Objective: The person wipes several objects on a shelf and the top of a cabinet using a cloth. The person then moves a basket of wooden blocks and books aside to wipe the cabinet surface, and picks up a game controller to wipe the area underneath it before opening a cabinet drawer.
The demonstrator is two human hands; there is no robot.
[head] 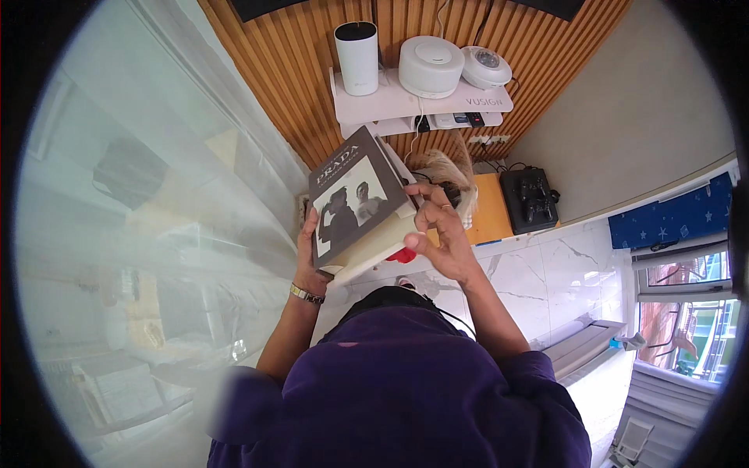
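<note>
A thick hardback book [351,193] with a dark cover is tilted in front of me. Its cover bears pale writing and a black-and-white photograph of two people. My left hand [309,245] grips it along the left edge, with the thumb on the cover and the other fingers hidden behind. At the lower right edge, the index finger of my right hand [439,228] touches the book, while the thumb stands apart near the cream page block [371,243]. Whether the right fingers grip anything is not clear. Part of a red thing [401,255] shows beneath the book.
A white wall shelf [380,105] carries a white cylindrical device [358,61] and other round white devices. On a wooden surface [487,202] lie a black game console [524,181] with controllers and dried pampas grass [459,169]. Sheer curtains [234,175] hang at left.
</note>
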